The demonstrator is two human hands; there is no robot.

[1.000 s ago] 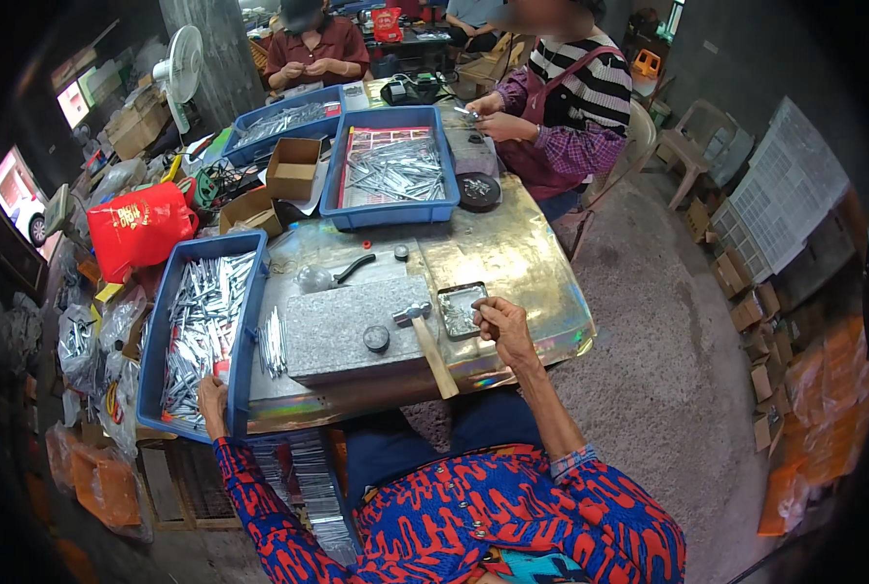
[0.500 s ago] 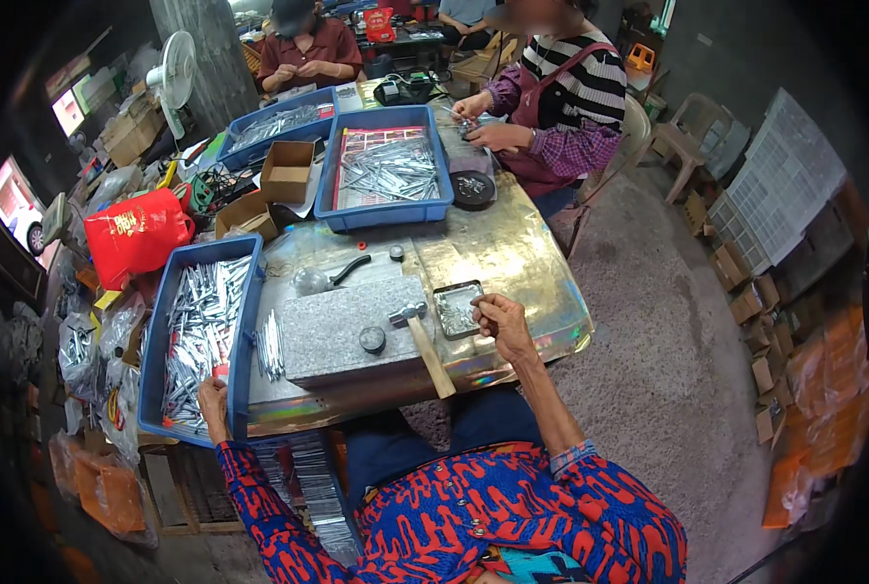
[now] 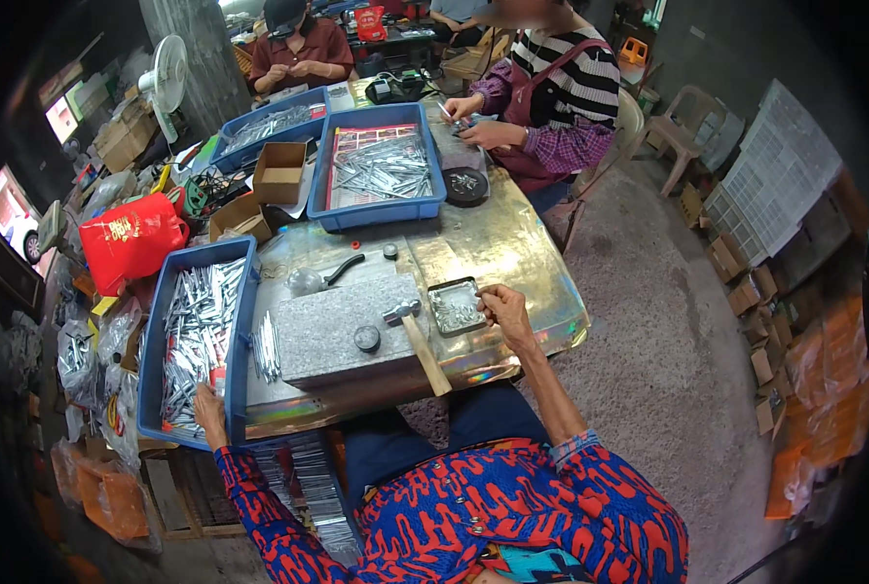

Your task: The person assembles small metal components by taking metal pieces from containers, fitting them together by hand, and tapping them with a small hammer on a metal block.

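My left hand [image 3: 209,415] reaches over the near right side of a blue bin [image 3: 251,282] heaped with silvery metal rods [image 3: 201,311]. Its fingers are bunched together among the rods; what they grip is hidden. Over the right edge of a small dark-rimmed tray [image 3: 441,327], my right hand [image 3: 504,311] is closed in a pinch. Anything between its fingertips is too small to make out. Small shiny metal parts [image 3: 462,308] lie in that tray. On a grey stone block [image 3: 332,341] rest a hammer [image 3: 425,355], its wooden handle hanging over the near edge, and a round dark metal piece [image 3: 367,339].
Several rods [image 3: 266,347] lie between bin and block. Behind the block are black-handled pliers [image 3: 345,270] and a clear plastic bundle [image 3: 306,281]. Farther back stands another blue bin [image 3: 439,200] of rods. A co-worker [image 3: 561,107] sits at the far right, another [image 3: 303,58] at the back.
My left hand has shifted slightly left, deeper over the rods. My right hand stays pinched by the tray's right side. The whole view has shifted a little.
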